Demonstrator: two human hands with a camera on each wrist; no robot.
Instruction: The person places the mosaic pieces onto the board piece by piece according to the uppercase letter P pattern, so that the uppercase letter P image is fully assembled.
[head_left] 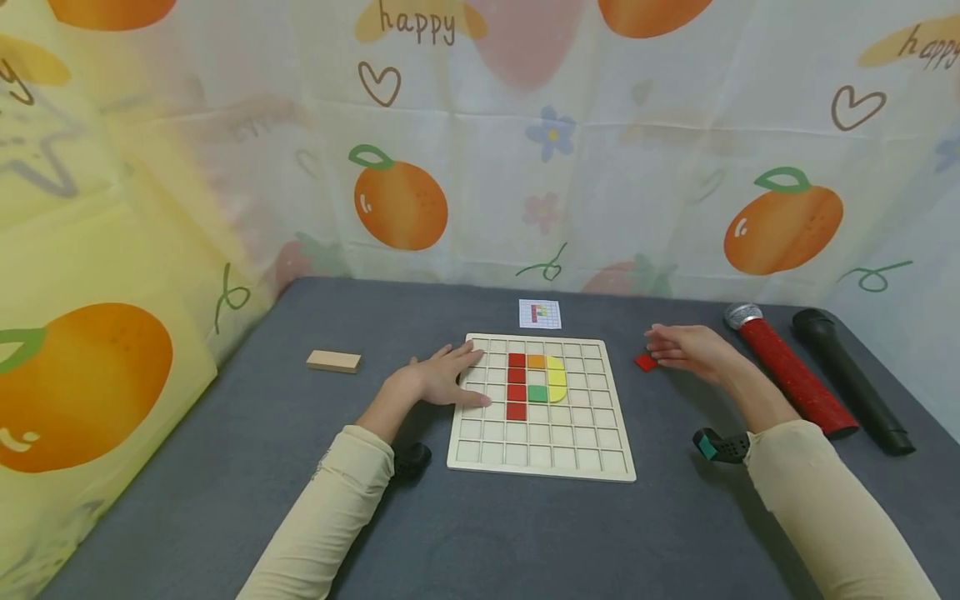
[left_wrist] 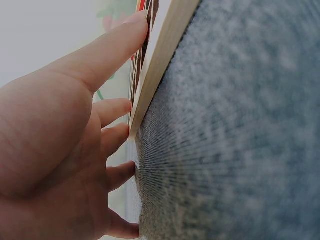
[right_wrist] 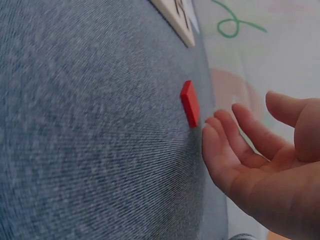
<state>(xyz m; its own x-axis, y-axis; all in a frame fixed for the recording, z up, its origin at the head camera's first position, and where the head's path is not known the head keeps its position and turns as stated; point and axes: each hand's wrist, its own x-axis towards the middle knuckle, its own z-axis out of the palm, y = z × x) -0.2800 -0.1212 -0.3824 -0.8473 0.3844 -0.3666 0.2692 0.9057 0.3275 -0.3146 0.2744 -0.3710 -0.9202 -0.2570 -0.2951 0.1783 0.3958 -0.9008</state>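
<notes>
My left hand [head_left: 437, 377] lies spread over the left edge of a pale wooden grid board [head_left: 483, 450], thumb and some fingertips touching it. In the left wrist view, the other fingertips come down at the cloth beside the board. Set in the grid are a column of several red square tiles [head_left: 517, 392], an orange tile [head_left: 536, 362], a green tile [head_left: 537, 393] and yellow pieces with rounded corners [head_left: 557, 379]. Right of the board a loose red square tile [right_wrist: 190, 103] lies on the cloth. Close beside it hovers my right hand [head_left: 693, 348], fingers loosely bent, holding nothing.
Behind the board lies a small card [head_left: 540, 314] with a coloured grid pattern. A wooden block [head_left: 333, 361] sits on the left. To the right lie a red microphone [head_left: 798, 375] and a black microphone [head_left: 855, 383]. A printed curtain [head_left: 480, 217] hangs behind the grey table [head_left: 525, 542].
</notes>
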